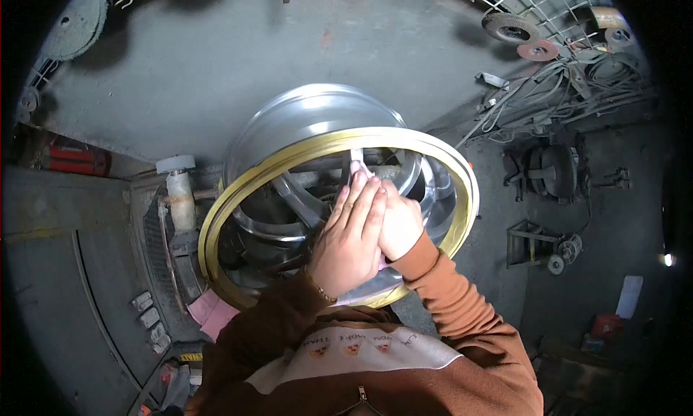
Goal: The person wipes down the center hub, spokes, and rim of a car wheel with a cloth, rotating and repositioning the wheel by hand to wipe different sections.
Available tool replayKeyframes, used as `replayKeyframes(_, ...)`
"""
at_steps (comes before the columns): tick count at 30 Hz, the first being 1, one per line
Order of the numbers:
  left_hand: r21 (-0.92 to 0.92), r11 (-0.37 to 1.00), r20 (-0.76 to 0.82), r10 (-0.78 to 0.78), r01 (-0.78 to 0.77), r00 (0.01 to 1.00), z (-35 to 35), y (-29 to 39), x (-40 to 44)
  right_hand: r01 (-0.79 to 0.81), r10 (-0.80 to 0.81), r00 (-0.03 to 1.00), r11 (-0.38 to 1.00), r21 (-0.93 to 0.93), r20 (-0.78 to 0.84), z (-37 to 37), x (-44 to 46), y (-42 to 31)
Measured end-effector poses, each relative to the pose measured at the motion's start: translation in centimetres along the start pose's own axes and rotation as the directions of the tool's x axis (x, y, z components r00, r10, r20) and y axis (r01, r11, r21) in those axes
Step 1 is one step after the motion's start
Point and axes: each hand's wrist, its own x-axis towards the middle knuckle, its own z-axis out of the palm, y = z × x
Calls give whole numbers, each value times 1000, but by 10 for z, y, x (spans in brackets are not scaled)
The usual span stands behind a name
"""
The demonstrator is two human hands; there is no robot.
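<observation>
With the left hand point(346, 250) laid flat over the right hand point(403, 221), both were set within the yellow edge of a wheel point(361, 137).

Head view: the left fingers were straight and close together, and pink cloth point(359, 168) showed at the fingertips by a spoke point(356, 155); whether the right fingers had closed on it could not be told. The wheel lay around and under the hands, its edge curving past on both sides, with the right sleeve point(444, 275) crossing it. Left of the grip, a white-topped cylinder point(180, 196) stood near that edge; to the right, grey floor point(480, 232) stretched between wheel and metal stand point(534, 244).
</observation>
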Motion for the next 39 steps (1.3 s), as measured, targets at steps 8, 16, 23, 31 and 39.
replayKeyframes(8,52,999,-4,14,-14,1000,2,-3,4,-1,2,1000,999,46,-11,-8,10,0)
replayKeyframes(16,104,995,-7,8,-7,1000,2,-3,15,16,-15,1000,999,-42,25,-19,23,7)
replayKeyframes(23,38,996,27,-85,84,996,28,13,-39,-18,20,998,999,-36,58,10,-30,2)
replayKeyframes(31,30,999,39,-24,22,999,14,3,-27,61,-61,998,994,-93,1,-2,-17,-6)
replayKeyframes(39,64,998,-14,-14,15,1000,-3,2,10,36,-36,999,999,-37,-1,-17,16,-2)
